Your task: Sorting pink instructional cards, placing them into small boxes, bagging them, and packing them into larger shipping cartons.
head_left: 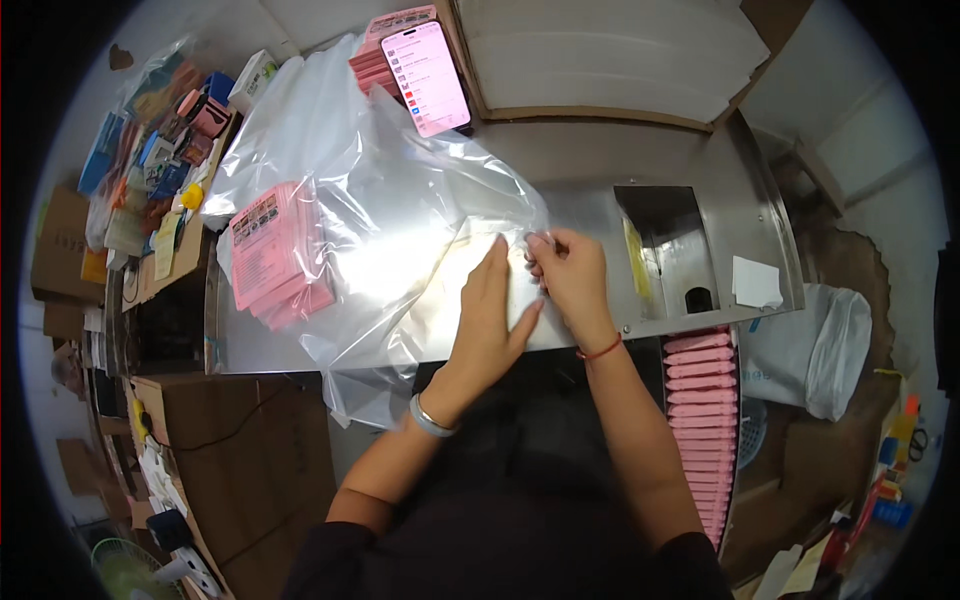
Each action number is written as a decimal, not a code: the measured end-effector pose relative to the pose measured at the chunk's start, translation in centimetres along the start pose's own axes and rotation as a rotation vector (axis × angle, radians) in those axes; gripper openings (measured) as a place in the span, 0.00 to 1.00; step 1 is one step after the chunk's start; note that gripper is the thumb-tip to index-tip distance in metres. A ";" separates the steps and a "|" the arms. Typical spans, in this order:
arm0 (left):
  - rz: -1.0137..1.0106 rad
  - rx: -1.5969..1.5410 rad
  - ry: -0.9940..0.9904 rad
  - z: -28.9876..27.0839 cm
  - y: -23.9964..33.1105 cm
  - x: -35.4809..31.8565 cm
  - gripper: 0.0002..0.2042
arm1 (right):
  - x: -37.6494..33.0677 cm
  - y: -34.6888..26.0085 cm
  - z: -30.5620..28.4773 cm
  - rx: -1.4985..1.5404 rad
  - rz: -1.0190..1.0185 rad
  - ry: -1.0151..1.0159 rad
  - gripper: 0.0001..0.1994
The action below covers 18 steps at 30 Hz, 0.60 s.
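Head view, looking straight down onto a steel worktable point(580, 160). Left hand point(492, 305) lying flat and open, fingers stretched out together, pressing down on a clear plastic bag point(400, 215) spread across the tabletop; gripping nothing, only bearing on the film. Right hand point(572, 272) just beside it, touching at the fingertips, thumb and forefinger pinching closed on a small bit of the bag's edge near the upper end of the left hand; remaining fingers curling loosely. Wearing a pale bangle point(430, 418) on the left wrist and a thin red cord point(598, 351) on the right.

Bag lying crumpled and wide, reaching from the hands leftward and up toward the far edge, partly hanging over the near edge of the table. Showing through its left part: a slanting stack of pink packets point(272, 255). Resting near the far edge, a phone point(426, 78) with a lit pink screen, leaning on more pink packets. Sitting to the right, a rectangular opening point(668, 250) in the steel top, and a white slip of paper point(756, 283) beyond it. Running down below the table's right end, a row of pink packets point(703, 420) standing on edge.
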<state>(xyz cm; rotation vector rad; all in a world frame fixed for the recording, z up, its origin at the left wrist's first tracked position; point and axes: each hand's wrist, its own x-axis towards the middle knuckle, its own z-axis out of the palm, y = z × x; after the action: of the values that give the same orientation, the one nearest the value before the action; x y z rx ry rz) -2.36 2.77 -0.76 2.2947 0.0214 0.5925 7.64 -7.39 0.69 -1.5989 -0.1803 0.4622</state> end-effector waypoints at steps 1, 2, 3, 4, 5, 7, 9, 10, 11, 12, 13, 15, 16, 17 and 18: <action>-0.026 0.078 0.067 0.1 -0.2 0.1 0.38 | 0.4 0.3 0.3 -0.139 -0.119 0.103 0.11; -0.089 0.164 0.046 -0.1 -0.5 0.1 0.36 | 0.2 0.6 0.4 -0.155 -0.207 0.125 0.15; -0.020 0.208 0.161 0.0 -0.9 0.7 0.25 | 0.2 0.8 0.1 -0.158 -0.210 0.127 0.15; -0.041 0.150 0.143 -0.3 -1.0 0.8 0.18 | -0.1 0.7 0.1 -0.159 -0.217 0.130 0.17; -0.062 0.090 0.126 -0.7 -1.0 0.9 0.12 | -0.5 0.6 0.1 -0.162 -0.225 0.134 0.20; -0.212 -0.117 0.126 -1.7 -0.6 1.2 0.08 | -2.0 0.0 -0.4 -0.176 -0.259 0.192 0.21; -0.549 -0.592 0.026 -4.4 -0.7 2.0 0.04 | -3.6 0.5 -2.3 -0.304 -0.312 0.228 0.22; -0.530 -0.607 0.129 -6.0 -1.0 2.6 0.03 | -4.8 1.1 -4.1 -0.453 -0.362 0.249 0.19; -0.507 -0.623 0.229 -7.0 -1.2 3.1 0.02 | -5.7 1.4 -5.3 -0.604 -0.413 0.272 0.16; -0.442 -0.540 0.299 -7.2 -1.2 3.3 0.02 | -6.5 1.7 -5.6 -0.605 -0.414 0.271 0.16; -0.374 -0.451 0.372 -7.7 -0.9 3.5 0.02 | -7.3 1.2 -5.6 -0.802 -0.557 0.366 0.12; -0.135 -0.198 0.236 -7.5 0.5 3.2 0.02 | -7.9 -0.8 -4.8 -1.014 -0.683 0.469 0.11; -0.098 -0.183 0.082 -8.2 1.3 2.6 0.04 | -7.7 -3.1 -2.1 -1.072 -0.824 0.412 0.13; -0.047 -0.198 -0.078 -8.0 2.4 2.4 0.06 | -7.4 -4.9 -0.9 -1.157 -0.960 0.372 0.16; -0.032 -0.218 -0.089 -7.4 3.7 2.3 0.06 | -5.9 -3.5 -1.0 -1.087 -0.867 0.246 0.17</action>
<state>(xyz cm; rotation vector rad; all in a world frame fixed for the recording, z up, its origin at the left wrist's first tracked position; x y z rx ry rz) -4.05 5.47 7.20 2.1022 -0.0473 0.4521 3.32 -10.30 5.24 -2.3610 -1.0104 -0.6296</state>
